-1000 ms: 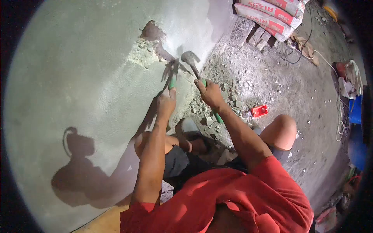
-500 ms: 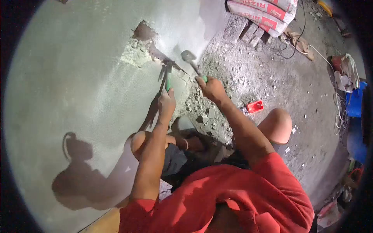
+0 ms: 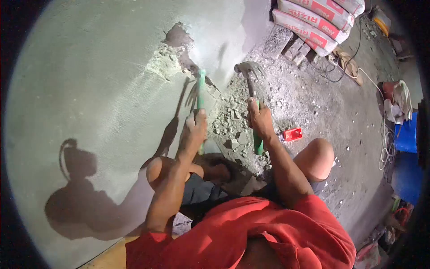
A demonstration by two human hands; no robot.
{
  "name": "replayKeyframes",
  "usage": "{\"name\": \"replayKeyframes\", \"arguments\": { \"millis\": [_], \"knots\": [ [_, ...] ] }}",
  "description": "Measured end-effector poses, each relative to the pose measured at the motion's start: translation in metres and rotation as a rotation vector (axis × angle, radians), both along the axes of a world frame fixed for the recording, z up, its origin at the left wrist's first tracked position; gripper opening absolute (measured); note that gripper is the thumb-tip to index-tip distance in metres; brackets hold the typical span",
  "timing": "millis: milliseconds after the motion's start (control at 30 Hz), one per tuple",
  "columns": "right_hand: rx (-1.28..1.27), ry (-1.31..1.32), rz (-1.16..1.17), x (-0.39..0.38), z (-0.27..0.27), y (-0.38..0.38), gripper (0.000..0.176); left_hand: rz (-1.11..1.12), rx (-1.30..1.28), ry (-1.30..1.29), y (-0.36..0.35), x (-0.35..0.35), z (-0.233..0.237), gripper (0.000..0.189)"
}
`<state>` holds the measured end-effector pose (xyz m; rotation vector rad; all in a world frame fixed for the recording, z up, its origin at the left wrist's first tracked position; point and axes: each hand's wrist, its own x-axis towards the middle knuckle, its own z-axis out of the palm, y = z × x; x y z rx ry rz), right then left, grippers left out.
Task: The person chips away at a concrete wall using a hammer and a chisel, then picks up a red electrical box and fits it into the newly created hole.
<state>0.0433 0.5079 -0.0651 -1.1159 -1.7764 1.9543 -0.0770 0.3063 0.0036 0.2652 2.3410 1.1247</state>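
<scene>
My left hand (image 3: 195,129) is wrapped round a green chisel-like tool (image 3: 201,92), held upright close to the wall (image 3: 112,103). Its upper end is beside a jagged broken channel (image 3: 179,38) in the plaster. To the right, my right hand (image 3: 261,119) grips the green handle of a claw hammer (image 3: 251,83). The hammer's head is raised, apart from the tool and over the rubble. Grey rubble (image 3: 233,116) lies along the foot of the wall between and beyond my hands.
Stacked red and white bags (image 3: 313,27) stand on wood at the upper right. A small red box (image 3: 293,134) lies on the floor right of my right hand. Cables, a sandal (image 3: 348,67) and blue containers (image 3: 406,134) are farther right.
My right hand has drawn the hammer right, away from the tool, and its head has turned. The green tool in my left hand is more fully in view and stands off the channel.
</scene>
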Motion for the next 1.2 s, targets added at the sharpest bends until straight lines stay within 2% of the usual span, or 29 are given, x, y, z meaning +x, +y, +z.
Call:
{"name": "replayKeyframes", "arguments": {
  "millis": [33, 67, 133, 167, 267, 300, 367, 500, 600, 667, 833, 900, 933, 967, 1000, 1033, 1067, 1133, 1167, 1200],
  "knots": [
    [0.001, 0.024, 0.006, 0.001, 0.005, 0.000, 0.058, 0.014, 0.176, -0.182, 0.004, 0.012, 0.024, 0.046],
    [0.002, 0.041, 0.021, 0.005, 0.007, -0.004, 0.057, 0.024, 0.167, -0.193, -0.003, 0.012, 0.012, 0.046],
    [-0.016, 0.038, 0.050, 0.004, 0.011, -0.004, 0.055, -0.121, -0.197, 0.248, -0.002, 0.001, -0.008, 0.046],
    [-0.026, 0.044, 0.052, 0.009, 0.018, -0.006, 0.050, -0.185, -0.291, 0.345, -0.003, 0.001, -0.009, 0.042],
    [0.067, 0.050, 0.068, 0.013, 0.015, -0.004, 0.045, -0.250, -0.270, 0.476, -0.001, -0.008, -0.011, 0.039],
    [0.000, 0.052, 0.064, 0.014, 0.011, -0.004, 0.045, -0.248, -0.266, 0.475, 0.003, -0.013, -0.013, 0.039],
    [-0.065, 0.053, 0.073, 0.014, 0.012, -0.007, 0.044, -0.247, -0.279, 0.649, 0.010, -0.023, -0.014, 0.038],
    [-0.069, 0.056, 0.051, 0.014, 0.018, -0.008, 0.044, -0.281, -0.363, 0.663, 0.014, -0.024, -0.015, 0.037],
    [-0.065, 0.100, 0.037, 0.014, 0.028, -0.008, 0.045, -0.203, -0.244, 0.707, 0.013, -0.028, -0.020, 0.036],
    [-0.097, 0.141, 0.033, 0.014, 0.036, -0.009, 0.045, -0.193, -0.277, 0.583, 0.014, -0.031, -0.013, 0.035],
    [0.090, 0.189, -0.027, 0.007, 0.051, -0.013, 0.045, -0.216, -0.402, 0.613, 0.015, -0.032, -0.012, 0.038],
    [0.088, 0.202, -0.043, -0.007, 0.016, -0.029, 0.049, -0.205, -0.411, 0.602, 0.013, -0.032, -0.018, 0.040],
    [0.093, 0.221, -0.067, -0.019, -0.003, -0.036, 0.052, -0.346, -0.411, 0.810, 0.010, -0.038, -0.033, 0.041],
    [0.239, 0.143, 0.010, -0.031, -0.015, -0.041, 0.054, -0.489, -0.406, 1.016, 0.007, -0.042, -0.046, 0.042],
    [0.385, 0.060, 0.087, -0.043, -0.022, -0.041, 0.056, -0.490, -0.405, 1.014, 0.005, -0.043, -0.053, 0.042],
    [0.328, -0.163, 0.256, -0.057, -0.015, -0.032, 0.057, -0.344, -0.341, 0.779, 0.006, -0.046, -0.056, 0.041],
    [0.326, -0.163, 0.246, -0.052, -0.010, -0.034, 0.057, -0.206, -0.279, 0.542, 0.006, -0.049, -0.060, 0.040],
    [0.309, -0.064, 0.228, -0.044, 0.003, -0.037, 0.054, -0.135, -0.328, 0.538, 0.008, -0.039, -0.064, 0.036],
    [0.229, 0.050, 0.188, -0.036, 0.002, -0.039, 0.049, -0.188, -0.385, 0.556, 0.009, -0.031, -0.054, 0.039],
    [0.224, 0.040, 0.195, -0.029, 0.005, -0.036, 0.049, -0.245, -0.445, 0.564, 0.010, -0.017, -0.042, 0.044]
  ]
}}
